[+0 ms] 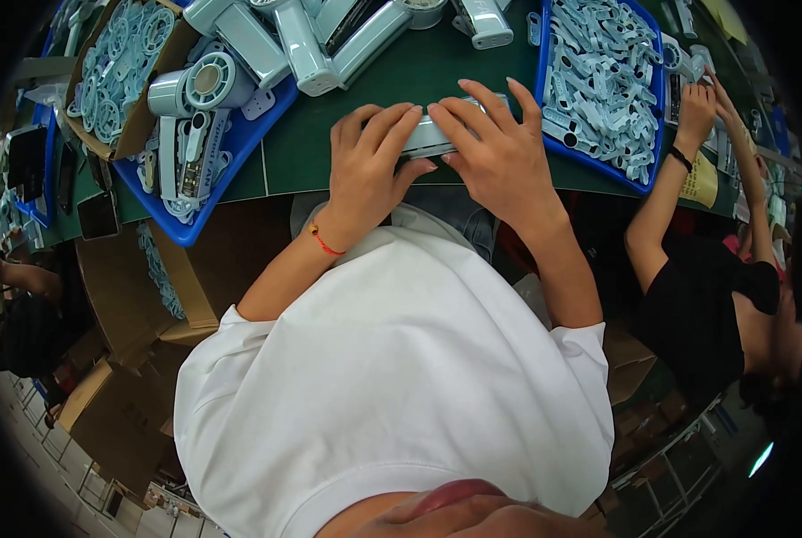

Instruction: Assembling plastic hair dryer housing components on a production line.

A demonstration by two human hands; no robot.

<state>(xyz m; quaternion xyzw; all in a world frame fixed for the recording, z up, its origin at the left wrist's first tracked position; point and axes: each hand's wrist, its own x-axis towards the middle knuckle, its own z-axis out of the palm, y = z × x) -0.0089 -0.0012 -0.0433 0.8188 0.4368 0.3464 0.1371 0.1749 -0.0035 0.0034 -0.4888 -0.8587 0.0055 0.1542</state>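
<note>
Both of my hands are at the near edge of the green table, on a long pale-blue plastic casing point(428, 136) that looks like a handheld fan's handle. My left hand point(361, 170) grips its left end, thumb on the near side and fingers over the top. At the other end my right hand point(501, 154) holds it with bent, spread fingers. Fingers cover both ends of the casing. Just beyond lie several pale-blue fan bodies point(307, 54) in a loose pile.
On the right, a blue tray point(589, 169) holds many small pale-blue strips. A blue tray point(188, 231) of fan parts overhangs the edge at left, beside a cardboard box point(141, 134) of rings. A phone point(99, 215) lies farther left. A co-worker's hand point(695, 112) works at right.
</note>
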